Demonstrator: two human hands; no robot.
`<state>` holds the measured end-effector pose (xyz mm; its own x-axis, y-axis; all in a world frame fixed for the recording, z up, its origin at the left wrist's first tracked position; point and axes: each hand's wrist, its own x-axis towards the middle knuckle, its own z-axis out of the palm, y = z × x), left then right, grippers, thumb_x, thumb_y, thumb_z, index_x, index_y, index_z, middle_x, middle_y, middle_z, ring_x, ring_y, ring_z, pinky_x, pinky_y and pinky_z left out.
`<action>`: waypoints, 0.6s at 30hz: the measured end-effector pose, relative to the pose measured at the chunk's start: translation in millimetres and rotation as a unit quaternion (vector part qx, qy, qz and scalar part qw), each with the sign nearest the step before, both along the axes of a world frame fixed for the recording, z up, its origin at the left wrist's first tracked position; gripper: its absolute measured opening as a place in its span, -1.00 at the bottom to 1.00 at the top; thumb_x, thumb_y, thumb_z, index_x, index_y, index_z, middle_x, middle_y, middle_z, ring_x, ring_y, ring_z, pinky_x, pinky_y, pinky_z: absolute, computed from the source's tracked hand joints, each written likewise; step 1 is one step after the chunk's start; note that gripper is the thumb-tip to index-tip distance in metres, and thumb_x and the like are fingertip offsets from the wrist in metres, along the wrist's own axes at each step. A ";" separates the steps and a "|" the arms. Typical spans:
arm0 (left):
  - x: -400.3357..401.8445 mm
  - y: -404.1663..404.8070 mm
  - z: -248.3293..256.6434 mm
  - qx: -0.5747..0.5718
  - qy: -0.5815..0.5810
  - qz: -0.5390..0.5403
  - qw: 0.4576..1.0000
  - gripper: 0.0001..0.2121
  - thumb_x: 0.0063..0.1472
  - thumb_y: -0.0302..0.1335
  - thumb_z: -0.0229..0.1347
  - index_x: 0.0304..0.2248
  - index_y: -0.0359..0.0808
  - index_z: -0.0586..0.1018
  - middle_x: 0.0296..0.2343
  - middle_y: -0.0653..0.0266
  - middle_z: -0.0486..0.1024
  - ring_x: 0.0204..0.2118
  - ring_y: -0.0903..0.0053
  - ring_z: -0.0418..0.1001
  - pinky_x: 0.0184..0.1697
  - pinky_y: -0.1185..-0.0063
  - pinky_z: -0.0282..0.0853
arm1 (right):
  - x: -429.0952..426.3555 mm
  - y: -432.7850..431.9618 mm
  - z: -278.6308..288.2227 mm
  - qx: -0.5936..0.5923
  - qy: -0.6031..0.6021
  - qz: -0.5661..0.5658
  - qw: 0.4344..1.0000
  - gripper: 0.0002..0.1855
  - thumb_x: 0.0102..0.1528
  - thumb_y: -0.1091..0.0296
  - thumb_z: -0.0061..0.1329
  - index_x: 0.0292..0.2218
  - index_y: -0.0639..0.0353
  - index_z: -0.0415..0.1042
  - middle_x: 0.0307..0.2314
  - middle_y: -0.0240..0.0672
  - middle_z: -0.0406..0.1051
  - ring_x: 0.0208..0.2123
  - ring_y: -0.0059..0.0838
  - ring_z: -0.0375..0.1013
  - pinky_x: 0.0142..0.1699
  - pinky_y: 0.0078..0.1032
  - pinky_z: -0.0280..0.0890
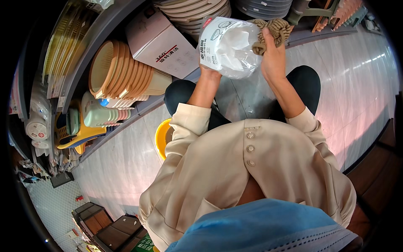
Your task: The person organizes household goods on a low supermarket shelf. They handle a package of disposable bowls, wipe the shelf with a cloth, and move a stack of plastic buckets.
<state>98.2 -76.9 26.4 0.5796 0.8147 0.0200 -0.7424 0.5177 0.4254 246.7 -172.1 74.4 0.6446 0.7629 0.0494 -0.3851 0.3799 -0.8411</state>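
Up in front of me, a clear plastic pack of white disposable bowls (234, 47) is raised between my hands. It has a printed label with bowl drawings. My left hand (208, 70) grips the pack from the lower left, its fingers mostly hidden behind it. Bunched in my right hand (273, 58) is a brown ribbed cloth (278, 30), pinned under the thumb. That cloth is right beside the pack's right side; whether it touches the film I cannot tell.
Shelving on the left holds a white printed carton (160, 41), nested beige bins (126, 69) and mint plastic containers (96, 108). Stacked basins (198, 12) and plastic stools (315, 12) line the far shelf. A yellow bucket (162, 137) stands on the tiled floor (122, 157) by my left arm.
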 end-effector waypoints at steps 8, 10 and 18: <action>-6.1 7.1 -13.4 0.113 0.026 0.046 0.992 -0.44 0.38 -0.03 -0.15 0.22 -0.18 0.28 0.15 0.15 0.33 0.19 0.24 0.28 0.26 0.28 0.22 | 11.6 -16.9 3.3 -0.087 0.103 0.096 0.986 -0.61 0.26 0.08 -0.03 -0.08 0.23 0.40 -0.25 -0.35 0.47 -0.23 -0.52 0.46 -0.13 -0.54 0.35; -7.9 7.9 -21.6 0.155 0.107 0.088 0.978 -0.47 0.39 -0.08 -0.14 0.22 -0.21 0.28 0.13 0.14 0.34 0.18 0.25 0.30 0.24 0.31 0.25 | -4.1 -31.3 2.8 -0.108 -0.006 0.187 0.976 -0.55 0.27 0.07 -0.04 0.01 0.25 0.37 -0.19 -0.35 0.44 -0.15 -0.55 0.43 -0.05 -0.50 0.34; -16.7 8.0 -24.6 0.092 0.055 0.080 0.991 -0.51 0.37 -0.16 -0.08 0.14 -0.31 0.36 0.04 0.09 0.43 0.03 0.22 0.44 0.10 0.30 0.42 | -16.4 -34.3 -18.2 -0.092 -0.190 0.169 0.963 -0.66 0.26 0.16 -0.01 -0.15 0.31 0.48 -0.32 -0.47 0.47 -0.29 -0.64 0.36 -0.16 -0.56 0.31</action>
<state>81.5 -68.9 1.8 0.4506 0.8845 0.1212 -0.7528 0.3035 0.5841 230.3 -206.4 56.1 0.3207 0.9441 0.0762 -0.1126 0.1178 -0.9866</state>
